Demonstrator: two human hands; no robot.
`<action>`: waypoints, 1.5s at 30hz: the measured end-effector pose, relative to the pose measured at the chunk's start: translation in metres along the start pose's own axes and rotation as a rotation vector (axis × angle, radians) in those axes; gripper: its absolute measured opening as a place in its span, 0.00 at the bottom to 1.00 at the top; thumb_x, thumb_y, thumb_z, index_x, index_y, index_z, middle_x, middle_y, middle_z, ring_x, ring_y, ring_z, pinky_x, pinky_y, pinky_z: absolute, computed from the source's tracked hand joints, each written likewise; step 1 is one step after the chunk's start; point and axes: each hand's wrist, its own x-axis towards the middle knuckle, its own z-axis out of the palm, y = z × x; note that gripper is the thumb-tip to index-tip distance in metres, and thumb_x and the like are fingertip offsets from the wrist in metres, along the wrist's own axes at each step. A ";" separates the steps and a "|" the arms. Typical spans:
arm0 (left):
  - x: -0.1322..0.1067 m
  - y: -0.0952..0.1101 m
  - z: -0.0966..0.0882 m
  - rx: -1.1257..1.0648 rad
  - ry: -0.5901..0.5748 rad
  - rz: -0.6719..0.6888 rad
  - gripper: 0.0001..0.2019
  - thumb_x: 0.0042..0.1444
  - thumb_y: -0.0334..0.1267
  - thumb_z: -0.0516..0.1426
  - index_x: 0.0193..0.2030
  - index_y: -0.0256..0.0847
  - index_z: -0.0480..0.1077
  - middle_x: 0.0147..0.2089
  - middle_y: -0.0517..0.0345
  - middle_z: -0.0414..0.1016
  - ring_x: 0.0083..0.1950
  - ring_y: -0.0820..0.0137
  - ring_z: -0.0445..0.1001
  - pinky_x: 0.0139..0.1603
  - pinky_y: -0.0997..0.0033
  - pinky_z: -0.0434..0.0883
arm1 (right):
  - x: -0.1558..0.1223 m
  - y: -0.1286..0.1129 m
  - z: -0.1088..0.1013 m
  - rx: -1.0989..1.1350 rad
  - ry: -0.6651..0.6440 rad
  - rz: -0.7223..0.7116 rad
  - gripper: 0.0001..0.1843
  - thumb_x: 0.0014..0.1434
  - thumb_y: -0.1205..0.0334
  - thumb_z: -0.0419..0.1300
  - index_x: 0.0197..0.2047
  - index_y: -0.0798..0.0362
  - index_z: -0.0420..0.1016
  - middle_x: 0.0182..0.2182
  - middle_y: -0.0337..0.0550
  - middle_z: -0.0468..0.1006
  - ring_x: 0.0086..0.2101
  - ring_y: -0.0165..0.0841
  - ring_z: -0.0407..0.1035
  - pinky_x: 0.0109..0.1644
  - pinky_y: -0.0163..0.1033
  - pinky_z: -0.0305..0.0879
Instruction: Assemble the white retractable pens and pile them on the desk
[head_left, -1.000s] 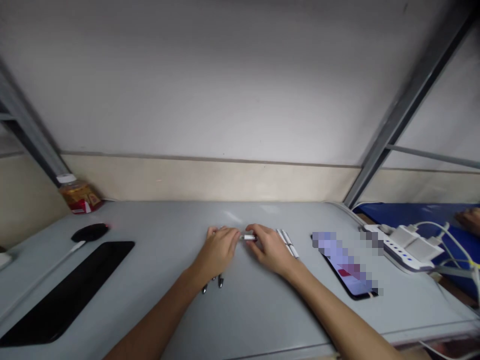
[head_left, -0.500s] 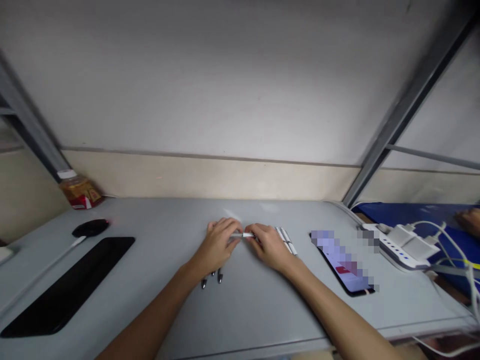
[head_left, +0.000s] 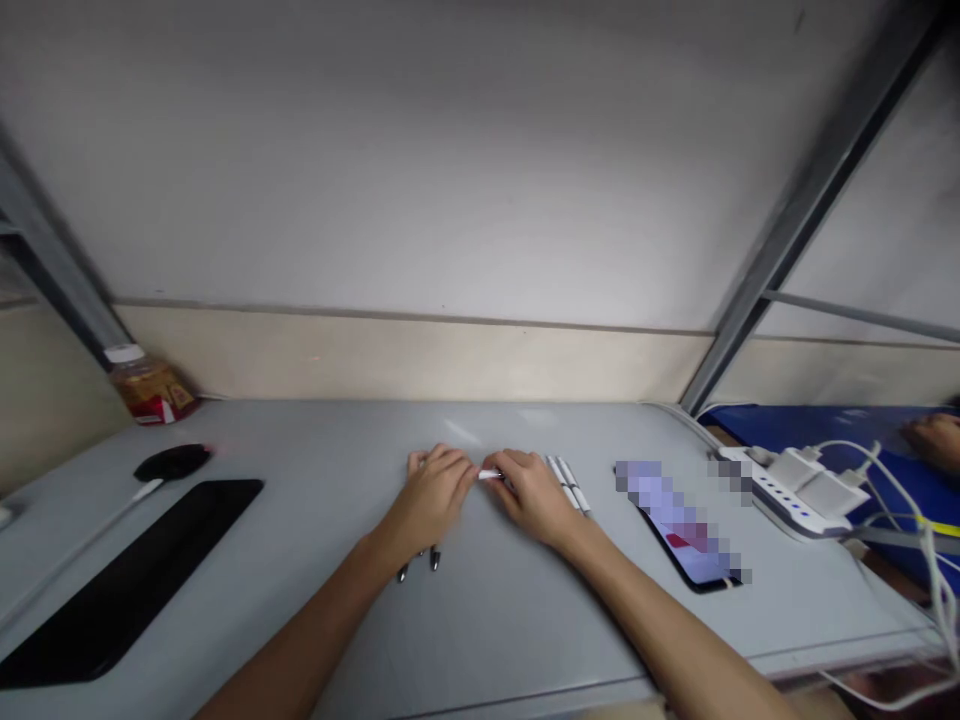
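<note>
The right hand (head_left: 534, 493) pinches a slim white piece (head_left: 489, 474) between thumb and fingers, just above or on the grey desk (head_left: 510, 620); the left hand (head_left: 437, 492) is close by, fingers curled toward the piece's near end, and whether it grips anything cannot be told. With so little of the piece showing, a loose pinch could let it slip and roll, and if both hands are working on it, poor alignment could make the ends miss. The dark-tipped pieces (head_left: 435, 558) lie partly hidden by the left hand and wrist, so a careless sweep could scatter them; the white tubes (head_left: 567, 484) beside the right hand risk a similar knock. No brand is legible: the bottle (head_left: 154, 395) has a red-and-yellow label too small to read, and the phone (head_left: 686, 535) screen is pixelated.
</note>
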 end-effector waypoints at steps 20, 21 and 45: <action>-0.003 0.002 -0.004 0.270 0.051 0.304 0.12 0.54 0.18 0.47 0.27 0.38 0.63 0.28 0.57 0.67 0.34 0.68 0.60 0.37 0.63 0.50 | -0.002 -0.010 -0.022 0.523 -0.314 0.165 0.19 0.68 0.54 0.45 0.34 0.55 0.70 0.24 0.37 0.65 0.25 0.27 0.58 0.31 0.34 0.53; -0.004 0.002 -0.004 0.264 0.043 0.320 0.13 0.52 0.18 0.47 0.28 0.38 0.63 0.28 0.58 0.67 0.34 0.68 0.60 0.37 0.63 0.50 | -0.002 -0.008 -0.024 0.659 -0.382 0.210 0.19 0.67 0.52 0.46 0.35 0.55 0.70 0.22 0.35 0.62 0.23 0.26 0.55 0.28 0.33 0.52; 0.003 -0.031 -0.006 0.068 0.155 -0.119 0.08 0.59 0.32 0.48 0.43 0.41 0.66 0.35 0.58 0.73 0.38 0.66 0.70 0.45 0.64 0.57 | 0.005 0.038 -0.037 1.819 0.230 0.604 0.12 0.57 0.54 0.61 0.40 0.50 0.66 0.24 0.33 0.65 0.19 0.23 0.54 0.19 0.28 0.50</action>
